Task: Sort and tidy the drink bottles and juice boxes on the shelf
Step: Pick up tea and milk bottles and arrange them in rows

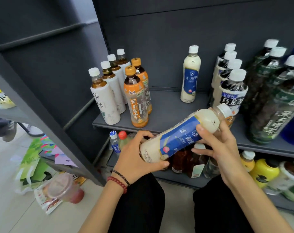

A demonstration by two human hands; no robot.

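Observation:
A cream milk-tea bottle with a blue label (181,133) lies tilted in front of the grey shelf (168,113), cap up to the right. My left hand (134,157) grips its base. My right hand (218,143) holds its upper part near the neck. A matching milk-tea bottle (190,76) stands upright alone at the back of the shelf. On the left of the shelf stand a row of white-label tea bottles (107,100) and two orange jasmine tea bottles (136,100). Dark oolong tea bottles (230,88) and green-label tea bottles (273,101) stand in rows on the right.
The lower shelf (176,178) holds mixed bottles: a water bottle (114,142), a red-capped bottle (123,140), brown drinks and yellow bottles (263,172). A grey shelf upright (42,118) stands at left. Snack packets (35,163) and a plastic cup (65,189) lie on the floor.

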